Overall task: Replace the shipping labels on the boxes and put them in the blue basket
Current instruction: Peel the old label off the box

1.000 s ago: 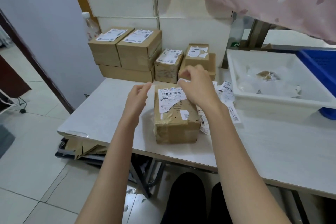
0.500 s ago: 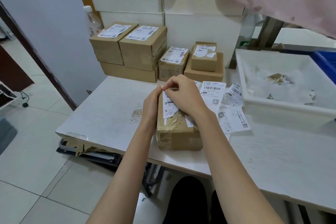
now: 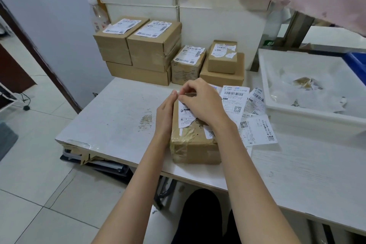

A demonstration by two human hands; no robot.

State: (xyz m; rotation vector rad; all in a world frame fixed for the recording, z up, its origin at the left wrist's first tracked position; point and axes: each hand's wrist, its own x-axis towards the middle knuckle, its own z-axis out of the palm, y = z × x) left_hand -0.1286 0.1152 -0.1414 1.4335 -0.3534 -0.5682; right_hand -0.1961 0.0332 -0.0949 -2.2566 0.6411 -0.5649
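- Between your two hands, the taped box [image 3: 195,140] lies on the white table [image 3: 111,117], near its front edge.
- Your left hand [image 3: 165,114] stands flat against the box's left side, fingers straight and together, fingertips reaching up to the far top corner.
- Your right hand [image 3: 202,103] arches over the box's top, fingers curled, thumb and forefinger pinching the far edge of the torn old label [image 3: 185,117].
- Just right of your right hand, about four loose new labels [image 3: 255,130] lie fanned on the table.
- Beyond your hands, six more boxes [image 3: 156,45] are stacked against the wall; four show labels on top.
- Farther right, one white tray [image 3: 309,119] holds peeled scraps, with one blue basket [image 3: 356,59] behind it, only its corner showing.
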